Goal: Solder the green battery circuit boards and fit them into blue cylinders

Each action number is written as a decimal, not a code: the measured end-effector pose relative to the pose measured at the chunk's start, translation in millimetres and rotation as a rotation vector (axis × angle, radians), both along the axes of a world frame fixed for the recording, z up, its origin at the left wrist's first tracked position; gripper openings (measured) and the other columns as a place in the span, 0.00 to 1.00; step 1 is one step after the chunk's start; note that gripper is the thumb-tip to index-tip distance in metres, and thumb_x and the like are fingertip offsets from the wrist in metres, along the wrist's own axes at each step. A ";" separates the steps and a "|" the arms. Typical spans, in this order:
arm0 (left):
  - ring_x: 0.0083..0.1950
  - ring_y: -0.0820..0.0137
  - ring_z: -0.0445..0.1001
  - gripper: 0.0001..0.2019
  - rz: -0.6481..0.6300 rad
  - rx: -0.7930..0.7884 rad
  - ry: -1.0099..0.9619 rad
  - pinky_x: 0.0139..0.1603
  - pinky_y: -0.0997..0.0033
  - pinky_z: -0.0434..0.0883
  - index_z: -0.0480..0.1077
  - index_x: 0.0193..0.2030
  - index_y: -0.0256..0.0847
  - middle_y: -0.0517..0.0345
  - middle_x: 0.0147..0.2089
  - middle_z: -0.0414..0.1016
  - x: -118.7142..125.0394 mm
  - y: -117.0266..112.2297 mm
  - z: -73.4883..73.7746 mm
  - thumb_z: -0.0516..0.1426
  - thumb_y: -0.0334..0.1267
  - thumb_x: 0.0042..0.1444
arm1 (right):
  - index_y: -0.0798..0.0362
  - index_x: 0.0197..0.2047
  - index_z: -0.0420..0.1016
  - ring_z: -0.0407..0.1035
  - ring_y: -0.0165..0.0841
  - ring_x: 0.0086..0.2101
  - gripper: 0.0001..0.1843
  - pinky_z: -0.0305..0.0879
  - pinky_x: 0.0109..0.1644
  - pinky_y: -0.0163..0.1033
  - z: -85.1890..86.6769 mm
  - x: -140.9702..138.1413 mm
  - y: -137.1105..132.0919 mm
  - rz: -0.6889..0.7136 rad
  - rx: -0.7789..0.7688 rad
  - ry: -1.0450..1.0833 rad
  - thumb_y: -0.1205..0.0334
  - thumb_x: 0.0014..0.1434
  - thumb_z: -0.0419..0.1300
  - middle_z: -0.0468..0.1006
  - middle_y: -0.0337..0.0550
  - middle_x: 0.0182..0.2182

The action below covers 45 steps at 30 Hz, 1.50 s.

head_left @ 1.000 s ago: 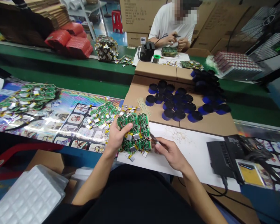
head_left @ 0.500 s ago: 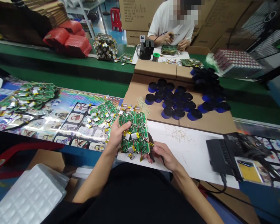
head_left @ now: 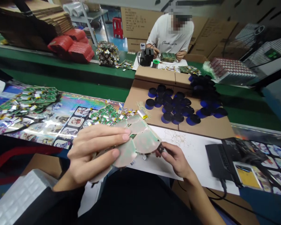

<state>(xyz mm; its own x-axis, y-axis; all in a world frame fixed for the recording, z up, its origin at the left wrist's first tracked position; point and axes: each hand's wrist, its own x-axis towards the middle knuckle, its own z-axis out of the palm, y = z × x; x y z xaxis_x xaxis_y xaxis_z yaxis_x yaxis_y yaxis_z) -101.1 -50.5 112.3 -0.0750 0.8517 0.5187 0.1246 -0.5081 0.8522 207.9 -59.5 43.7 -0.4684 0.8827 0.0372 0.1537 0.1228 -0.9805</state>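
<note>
My left hand (head_left: 96, 153) grips a circuit board panel (head_left: 145, 137), its pale rounded back faces turned up toward me and my fingers lying across them. A silver battery with a yellow end (head_left: 142, 113) sticks out past the panel's far edge. My right hand (head_left: 175, 157) is at the panel's right corner, fingers closed round a small dark thing I cannot make out. Behind the panel, a heap of green circuit boards with small batteries (head_left: 105, 115) lies on the table. The component side of the held panel is hidden.
Blue-black round cups (head_left: 175, 107) stand on a cardboard sheet (head_left: 140, 84). Another board stack (head_left: 39, 97) and pliers (head_left: 23, 126) lie at left. To the right sits a black box with a cable (head_left: 219, 159) on white paper (head_left: 196, 156). A co-worker (head_left: 170, 37) sits opposite.
My left hand has turned the panel over, from its component side to its pale back. My right hand has shifted slightly right and stays near the panel's edge. The view has tilted up slightly.
</note>
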 end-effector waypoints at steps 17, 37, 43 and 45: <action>0.30 0.57 0.82 0.13 -0.213 0.159 0.058 0.33 0.51 0.84 0.77 0.30 0.49 0.57 0.29 0.81 2.7 36.3 5.7 0.75 0.47 0.48 | 0.52 0.54 0.80 0.75 0.37 0.35 0.24 0.76 0.40 0.43 -3.3 -7.4 24.6 -0.218 0.069 0.092 0.41 0.70 0.58 0.83 0.49 0.40; 0.52 0.56 0.84 0.34 0.210 -0.284 -0.542 0.57 0.59 0.81 0.75 0.58 0.42 0.50 0.49 0.84 41.4 43.7 -64.7 0.75 0.51 0.47 | 0.51 0.56 0.81 0.81 0.41 0.46 0.18 0.76 0.48 0.42 1.1 -7.1 12.8 -0.109 0.220 -0.329 0.50 0.71 0.60 0.86 0.48 0.50; 0.52 0.57 0.84 0.30 0.193 -0.341 -0.601 0.58 0.61 0.80 0.76 0.55 0.42 0.52 0.46 0.84 41.7 41.4 -67.7 0.76 0.47 0.47 | 0.51 0.53 0.84 0.80 0.40 0.41 0.18 0.74 0.45 0.41 5.3 -3.8 13.3 -0.080 0.161 -0.350 0.49 0.70 0.61 0.87 0.48 0.45; 0.51 0.56 0.84 0.29 0.174 -0.380 -0.630 0.57 0.60 0.80 0.76 0.53 0.41 0.52 0.45 0.84 43.7 40.7 -67.5 0.76 0.47 0.46 | 0.52 0.52 0.85 0.78 0.38 0.39 0.19 0.72 0.43 0.40 2.4 -4.1 12.5 -0.055 0.068 -0.267 0.49 0.69 0.62 0.86 0.48 0.42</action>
<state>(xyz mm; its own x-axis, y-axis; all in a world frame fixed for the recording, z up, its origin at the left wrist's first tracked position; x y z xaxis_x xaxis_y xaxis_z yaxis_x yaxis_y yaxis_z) -57.4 -9.8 44.9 -0.4102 0.9120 0.0056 -0.3927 -0.1822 0.9014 203.7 -47.0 46.1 -0.4211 0.9068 -0.0210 0.4135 0.1713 -0.8942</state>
